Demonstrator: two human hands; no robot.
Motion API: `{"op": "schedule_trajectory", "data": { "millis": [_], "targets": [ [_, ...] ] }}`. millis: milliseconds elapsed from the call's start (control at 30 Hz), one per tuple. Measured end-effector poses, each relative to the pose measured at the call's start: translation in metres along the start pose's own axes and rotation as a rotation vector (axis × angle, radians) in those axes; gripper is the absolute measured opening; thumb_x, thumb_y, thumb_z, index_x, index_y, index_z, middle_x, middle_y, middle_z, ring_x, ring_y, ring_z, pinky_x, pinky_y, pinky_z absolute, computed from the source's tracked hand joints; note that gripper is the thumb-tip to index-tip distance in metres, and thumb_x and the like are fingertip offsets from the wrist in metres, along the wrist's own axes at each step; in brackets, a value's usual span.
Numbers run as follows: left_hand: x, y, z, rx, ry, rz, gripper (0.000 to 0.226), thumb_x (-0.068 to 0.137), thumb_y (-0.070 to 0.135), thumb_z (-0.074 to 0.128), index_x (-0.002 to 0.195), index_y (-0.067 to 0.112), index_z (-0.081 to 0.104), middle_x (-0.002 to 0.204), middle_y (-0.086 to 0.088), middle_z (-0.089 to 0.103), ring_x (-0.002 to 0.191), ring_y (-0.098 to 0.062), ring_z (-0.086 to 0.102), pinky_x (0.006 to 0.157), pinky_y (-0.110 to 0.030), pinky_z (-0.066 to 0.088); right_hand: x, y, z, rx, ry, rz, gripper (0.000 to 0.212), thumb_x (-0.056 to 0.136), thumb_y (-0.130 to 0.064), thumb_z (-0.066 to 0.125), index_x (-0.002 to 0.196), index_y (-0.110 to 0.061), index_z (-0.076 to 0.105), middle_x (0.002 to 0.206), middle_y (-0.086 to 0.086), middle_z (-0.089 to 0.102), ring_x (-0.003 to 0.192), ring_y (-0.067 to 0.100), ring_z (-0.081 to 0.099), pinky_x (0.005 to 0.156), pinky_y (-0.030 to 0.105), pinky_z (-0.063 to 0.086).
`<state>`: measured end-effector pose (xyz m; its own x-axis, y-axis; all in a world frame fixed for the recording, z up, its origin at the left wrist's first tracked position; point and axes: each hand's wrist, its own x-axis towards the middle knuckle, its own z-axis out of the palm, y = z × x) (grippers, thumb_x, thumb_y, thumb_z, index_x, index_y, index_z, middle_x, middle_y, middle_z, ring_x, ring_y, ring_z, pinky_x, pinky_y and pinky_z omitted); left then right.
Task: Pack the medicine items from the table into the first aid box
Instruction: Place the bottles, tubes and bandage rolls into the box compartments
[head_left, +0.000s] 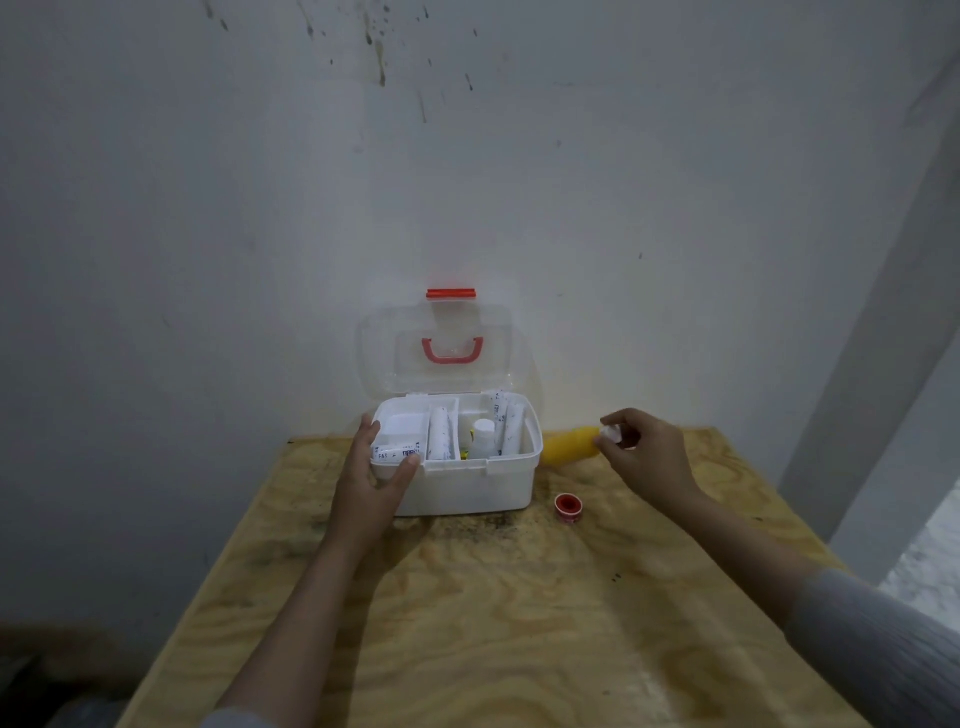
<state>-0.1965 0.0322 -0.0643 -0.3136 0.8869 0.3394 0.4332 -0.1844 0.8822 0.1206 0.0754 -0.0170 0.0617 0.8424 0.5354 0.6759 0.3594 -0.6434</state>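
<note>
A white first aid box (467, 488) stands open at the table's far edge, its clear lid (441, 353) with a red handle leaning against the wall. Inside lie wrapped bandage rolls (440, 440) and a small white bottle (483, 436). My left hand (374, 483) grips the box's front left corner, thumb on the rim. My right hand (644, 457) pinches the white cap end of a yellow bottle (569, 446) lying on its side just right of the box. A small red tape roll (568, 505) sits on the table in front of the yellow bottle.
The plywood table (493, 623) is pushed against a stained white wall (467, 156). Its left edge drops into a dark floor area. A white column (883, 338) rises at the right.
</note>
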Motion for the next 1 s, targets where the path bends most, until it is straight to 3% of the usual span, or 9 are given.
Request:
{"op": "schedule_trajectory", "data": {
  "millis": [233, 333, 433, 533, 600, 733, 867, 1000],
  "targets": [
    [0.0, -0.001, 0.002, -0.006, 0.012, 0.004, 0.071, 0.084, 0.04, 0.064, 0.145, 0.028, 0.029, 0.158, 0.009, 0.022, 0.14, -0.013, 0.028, 0.108, -0.034, 0.036, 0.02, -0.039, -0.026, 0.183, 0.159, -0.092, 0.022, 0.077, -0.013, 0.073, 0.098, -0.016, 0.07, 0.078, -0.008, 0.065, 0.068, -0.004, 0.063, 0.066, 0.006, 0.048],
    [0.0, 0.0, 0.001, -0.006, 0.019, -0.005, 0.071, 0.084, 0.04, 0.064, 0.145, 0.027, 0.03, 0.158, 0.009, 0.023, 0.138, -0.011, 0.03, 0.106, -0.033, 0.037, 0.026, -0.057, -0.023, 0.221, 0.084, -0.129, 0.023, 0.078, -0.015, 0.073, 0.1, -0.017, 0.07, 0.082, -0.007, 0.067, 0.069, -0.007, 0.064, 0.065, 0.008, 0.051],
    [-0.001, 0.002, 0.001, -0.008, 0.018, -0.001, 0.071, 0.084, 0.039, 0.064, 0.145, 0.026, 0.031, 0.158, 0.009, 0.023, 0.134, -0.005, 0.029, 0.106, -0.028, 0.034, 0.025, -0.066, -0.007, 0.195, -0.031, -0.17, 0.022, 0.079, -0.014, 0.071, 0.101, -0.015, 0.071, 0.092, 0.0, 0.071, 0.073, 0.006, 0.068, 0.066, 0.018, 0.056],
    [-0.002, 0.002, -0.001, 0.006, 0.004, -0.002, 0.072, 0.084, 0.04, 0.064, 0.146, 0.025, 0.03, 0.158, 0.009, 0.022, 0.135, -0.008, 0.03, 0.105, -0.028, 0.035, 0.027, -0.068, 0.013, 0.133, -0.132, -0.176, 0.023, 0.08, -0.012, 0.069, 0.103, -0.014, 0.07, 0.1, 0.003, 0.072, 0.076, 0.014, 0.068, 0.064, 0.008, 0.051],
    [-0.002, 0.003, -0.002, 0.016, -0.004, 0.002, 0.072, 0.084, 0.041, 0.063, 0.146, 0.024, 0.03, 0.158, 0.01, 0.022, 0.132, -0.006, 0.03, 0.103, -0.027, 0.036, 0.029, -0.069, 0.023, 0.097, -0.172, -0.177, 0.022, 0.082, -0.012, 0.066, 0.104, -0.011, 0.07, 0.102, 0.005, 0.072, 0.077, 0.014, 0.067, 0.063, 0.007, 0.05],
    [-0.002, 0.003, -0.002, 0.014, -0.006, -0.003, 0.072, 0.084, 0.042, 0.063, 0.146, 0.025, 0.03, 0.157, 0.01, 0.022, 0.129, -0.004, 0.03, 0.103, -0.028, 0.037, 0.033, -0.073, 0.041, -0.02, -0.257, -0.22, 0.023, 0.087, -0.013, 0.058, 0.106, -0.007, 0.068, 0.106, 0.009, 0.071, 0.077, 0.013, 0.063, 0.071, 0.023, 0.053],
    [-0.001, 0.003, -0.001, 0.0, 0.0, 0.005, 0.069, 0.085, 0.038, 0.064, 0.145, 0.025, 0.031, 0.157, 0.01, 0.022, 0.129, 0.0, 0.029, 0.104, -0.023, 0.033, 0.035, -0.066, 0.049, -0.131, -0.368, -0.248, 0.023, 0.086, -0.012, 0.059, 0.107, -0.007, 0.068, 0.11, 0.011, 0.068, 0.077, 0.011, 0.057, 0.073, 0.022, 0.047],
    [-0.001, 0.001, -0.001, -0.001, 0.003, 0.004, 0.07, 0.084, 0.04, 0.063, 0.145, 0.027, 0.031, 0.158, 0.009, 0.023, 0.133, -0.004, 0.031, 0.108, -0.03, 0.036, 0.036, -0.063, 0.047, -0.129, -0.415, -0.248, 0.026, 0.084, -0.011, 0.063, 0.11, -0.01, 0.067, 0.11, 0.011, 0.066, 0.078, 0.011, 0.057, 0.072, 0.02, 0.043]
  ]
}}
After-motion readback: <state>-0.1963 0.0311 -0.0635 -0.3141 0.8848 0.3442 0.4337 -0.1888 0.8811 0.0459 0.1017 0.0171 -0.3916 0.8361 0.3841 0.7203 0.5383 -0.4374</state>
